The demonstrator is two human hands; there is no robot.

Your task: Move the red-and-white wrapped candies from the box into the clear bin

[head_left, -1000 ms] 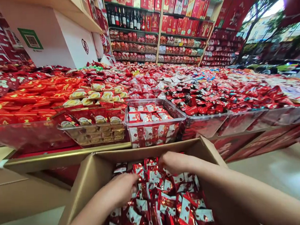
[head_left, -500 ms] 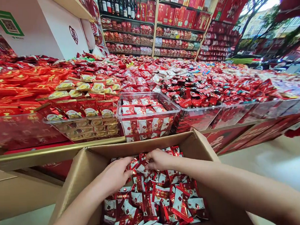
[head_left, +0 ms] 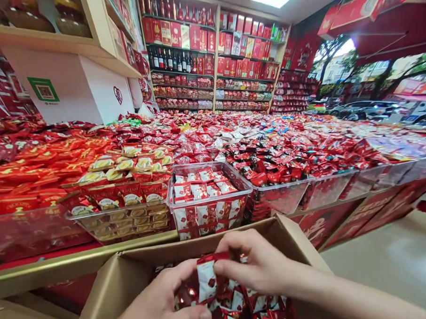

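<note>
A small, glossy red-and-white wrapped packet (head_left: 206,277) is held upright above a brown cardboard box (head_left: 105,286), pinched between the thumb and fingers of the right hand (head_left: 254,261). Its left edge is touched by the left hand (head_left: 160,296), which is curved around that side with thumb and fingers parted; whether a packet is gripped there cannot be told. Beneath both hands, loose packets of the same kind (head_left: 236,302) are heaped in the box. Just beyond it, similar packets are stacked in rows inside a clear plastic bin (head_left: 211,201), beside red-and-yellow durian packets (head_left: 130,197).
</note>
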